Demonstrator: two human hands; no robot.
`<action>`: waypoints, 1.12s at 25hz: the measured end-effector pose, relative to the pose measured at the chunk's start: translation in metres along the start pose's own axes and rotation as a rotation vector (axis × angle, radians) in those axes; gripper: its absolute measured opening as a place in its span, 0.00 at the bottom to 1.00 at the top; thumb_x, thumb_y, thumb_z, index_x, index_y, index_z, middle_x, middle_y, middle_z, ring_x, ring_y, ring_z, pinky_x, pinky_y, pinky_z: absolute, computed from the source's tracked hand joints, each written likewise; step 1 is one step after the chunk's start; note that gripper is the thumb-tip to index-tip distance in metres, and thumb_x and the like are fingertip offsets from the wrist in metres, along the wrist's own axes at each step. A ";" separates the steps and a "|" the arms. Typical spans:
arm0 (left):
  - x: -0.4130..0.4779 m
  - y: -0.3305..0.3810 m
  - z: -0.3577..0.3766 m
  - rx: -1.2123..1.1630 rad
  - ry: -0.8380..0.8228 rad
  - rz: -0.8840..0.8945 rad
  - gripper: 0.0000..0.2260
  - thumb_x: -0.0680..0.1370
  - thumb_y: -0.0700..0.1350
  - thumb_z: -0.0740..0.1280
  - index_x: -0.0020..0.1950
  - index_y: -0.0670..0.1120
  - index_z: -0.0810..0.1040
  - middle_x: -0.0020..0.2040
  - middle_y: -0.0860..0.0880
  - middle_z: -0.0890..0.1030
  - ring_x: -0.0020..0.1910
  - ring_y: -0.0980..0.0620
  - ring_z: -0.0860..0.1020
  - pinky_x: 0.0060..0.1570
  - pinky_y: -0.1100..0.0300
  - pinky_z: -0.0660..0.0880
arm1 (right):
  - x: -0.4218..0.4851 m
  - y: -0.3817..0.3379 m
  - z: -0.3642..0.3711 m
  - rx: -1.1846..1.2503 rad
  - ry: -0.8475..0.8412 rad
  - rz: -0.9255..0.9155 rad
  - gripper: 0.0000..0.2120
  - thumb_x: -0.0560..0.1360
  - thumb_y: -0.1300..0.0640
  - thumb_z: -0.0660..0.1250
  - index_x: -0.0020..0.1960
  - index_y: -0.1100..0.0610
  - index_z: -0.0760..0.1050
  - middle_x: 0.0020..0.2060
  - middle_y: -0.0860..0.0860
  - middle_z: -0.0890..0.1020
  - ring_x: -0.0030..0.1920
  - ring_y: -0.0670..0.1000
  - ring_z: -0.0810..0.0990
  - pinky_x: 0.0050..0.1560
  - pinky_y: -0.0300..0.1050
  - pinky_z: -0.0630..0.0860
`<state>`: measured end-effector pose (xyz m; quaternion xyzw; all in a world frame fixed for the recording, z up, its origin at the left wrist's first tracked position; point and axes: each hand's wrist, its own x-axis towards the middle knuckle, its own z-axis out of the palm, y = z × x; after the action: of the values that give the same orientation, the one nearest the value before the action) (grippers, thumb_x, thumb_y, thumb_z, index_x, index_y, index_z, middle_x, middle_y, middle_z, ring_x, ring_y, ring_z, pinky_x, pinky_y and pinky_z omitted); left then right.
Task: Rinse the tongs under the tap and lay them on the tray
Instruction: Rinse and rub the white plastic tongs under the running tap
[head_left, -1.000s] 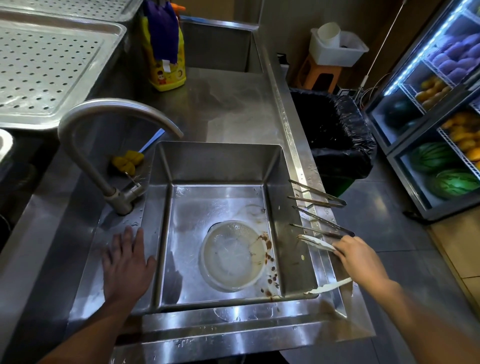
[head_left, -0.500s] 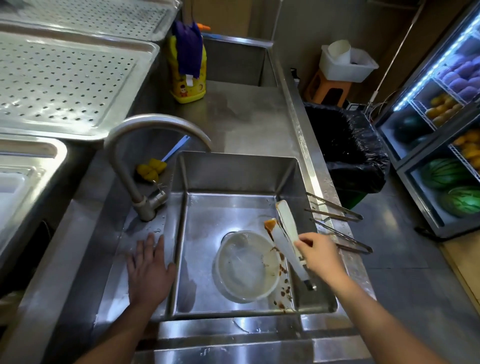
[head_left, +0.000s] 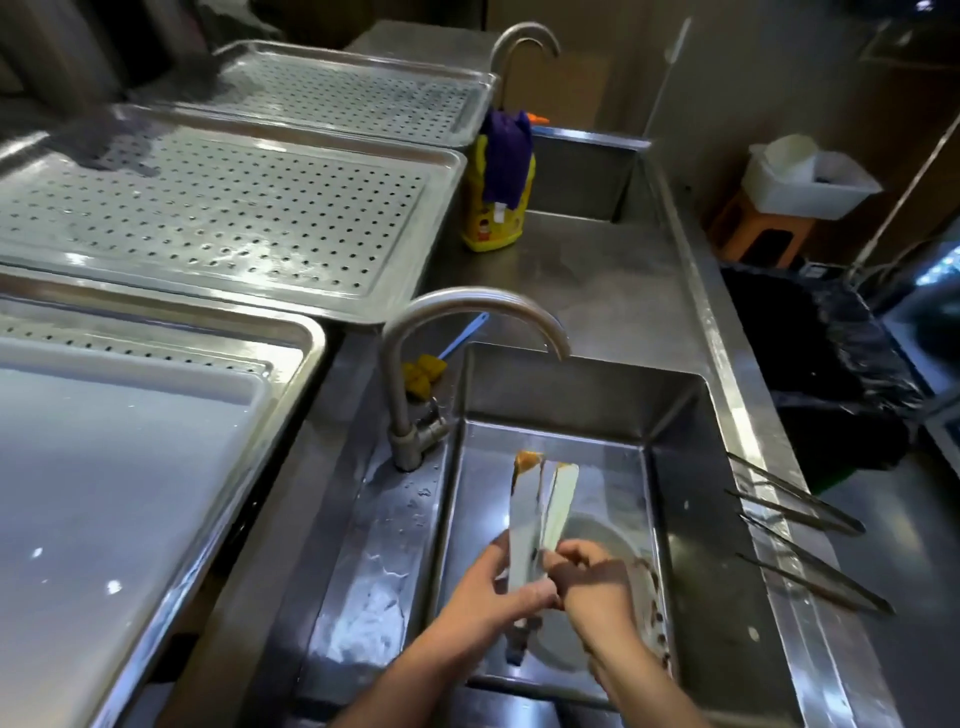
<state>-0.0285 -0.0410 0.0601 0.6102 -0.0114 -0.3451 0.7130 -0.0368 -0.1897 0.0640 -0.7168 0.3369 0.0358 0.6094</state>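
Holding tongs (head_left: 540, 506) over the sink (head_left: 675, 415) basin, below and in front of the tap (head_left: 470, 306) spout, tips pointing away. Wrapping left hand (head_left: 493, 592) round the left arm of the tongs, thumb across the front, grip clenched on it. Pinching the right arm with right hand (head_left: 589, 579), grip likewise closed on the tongs. Flat, pale, shiny blades, slightly spread; left tip smeared orange-brown (sauce-like, cannot tell what), right tip looking clean. Hinge end poking out below the hands. Perforated tray (head_left: 218, 208) well apart on the table to the left. Two spare metal tongs (head_left: 795, 501) lying on the sink's right rim.
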 end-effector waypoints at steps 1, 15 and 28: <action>0.002 0.004 0.002 -0.043 0.067 -0.002 0.29 0.65 0.54 0.81 0.65 0.59 0.77 0.57 0.47 0.85 0.55 0.46 0.84 0.46 0.50 0.81 | 0.000 -0.004 0.006 0.016 -0.055 0.010 0.06 0.74 0.67 0.71 0.38 0.62 0.79 0.30 0.57 0.84 0.29 0.51 0.81 0.33 0.46 0.80; -0.012 0.017 -0.073 -0.077 0.665 -0.144 0.25 0.55 0.47 0.71 0.52 0.51 0.86 0.36 0.43 0.85 0.25 0.51 0.73 0.24 0.64 0.69 | 0.112 -0.122 0.108 -0.315 -0.360 -0.361 0.11 0.77 0.51 0.69 0.53 0.58 0.83 0.48 0.59 0.87 0.51 0.59 0.84 0.54 0.56 0.80; -0.021 0.010 -0.085 -0.127 0.644 -0.082 0.33 0.54 0.52 0.72 0.61 0.53 0.83 0.47 0.43 0.87 0.41 0.47 0.80 0.34 0.58 0.74 | 0.133 -0.132 0.142 -0.792 -0.409 -0.759 0.13 0.81 0.55 0.62 0.59 0.57 0.82 0.52 0.61 0.85 0.54 0.62 0.83 0.52 0.50 0.77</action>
<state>-0.0027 0.0437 0.0553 0.6423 0.2607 -0.1631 0.7021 0.1858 -0.1167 0.0789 -0.9389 -0.1071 0.0760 0.3181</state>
